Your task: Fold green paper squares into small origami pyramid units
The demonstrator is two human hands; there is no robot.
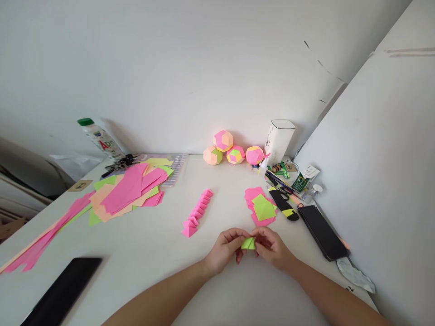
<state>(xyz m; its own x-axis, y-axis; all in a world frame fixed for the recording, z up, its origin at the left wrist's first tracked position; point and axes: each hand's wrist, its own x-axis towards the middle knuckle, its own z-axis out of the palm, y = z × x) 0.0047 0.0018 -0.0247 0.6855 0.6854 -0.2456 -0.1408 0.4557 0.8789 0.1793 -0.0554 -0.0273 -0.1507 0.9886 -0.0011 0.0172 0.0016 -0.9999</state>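
Between my two hands is a small folded piece of green paper (pixel 248 243), a crease running slantwise across it. My left hand (pixel 227 246) pinches its left side with thumb and fingers. On the other side, my right hand (pixel 272 246) grips the paper's right edge and top corner. Just beyond my hands lies a green paper sheet (pixel 265 209) on top of several pink paper pieces (pixel 260 222). To the left, a slanting row of folded pink paper units (pixel 199 210) rests on the white table (pixel 146 253).
Several paper balls (pixel 223 141) sit against the wall near a white container (pixel 279 140). At right are a black and yellow cutter (pixel 284 204) and a phone (pixel 322 233). At left lie coloured paper sheets (pixel 124 190), a bottle (pixel 102 140) and a black tablet-like slab (pixel 64 290).
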